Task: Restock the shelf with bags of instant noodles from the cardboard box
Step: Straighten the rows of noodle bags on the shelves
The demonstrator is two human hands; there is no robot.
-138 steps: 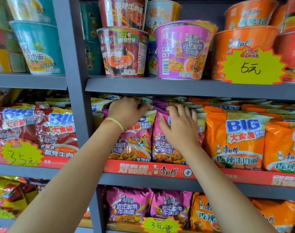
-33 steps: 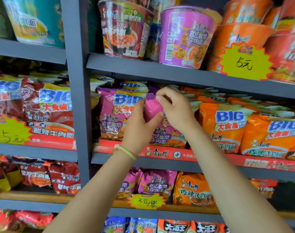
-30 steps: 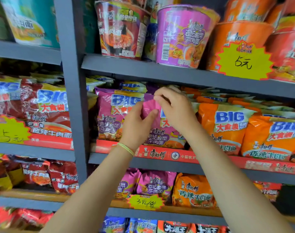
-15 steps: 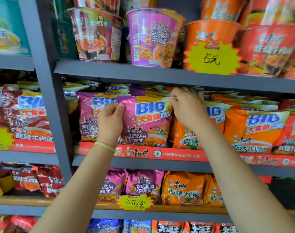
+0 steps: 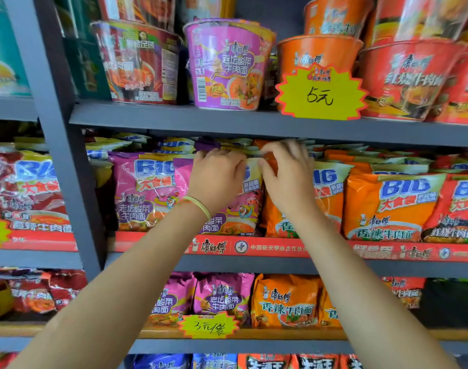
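A purple "BIG" noodle bag stands upright at the front of the middle shelf, behind the red shelf strip. My left hand curls its fingers over the bag's top edge. My right hand pinches the bag's top right corner, thumb in front and fingers reaching back over the tops of the bags behind. A second purple bag stands just to the left and orange bags to the right. The cardboard box is out of view.
A grey upright post divides the shelving at left, with red bags beyond it. Noodle cups and a yellow price star sit on the shelf above. Smaller purple and orange bags fill the shelf below.
My left hand has climbed from the purple bag's left side to its top edge. My right hand stays at the top right corner. The bag now sits further back in the row.
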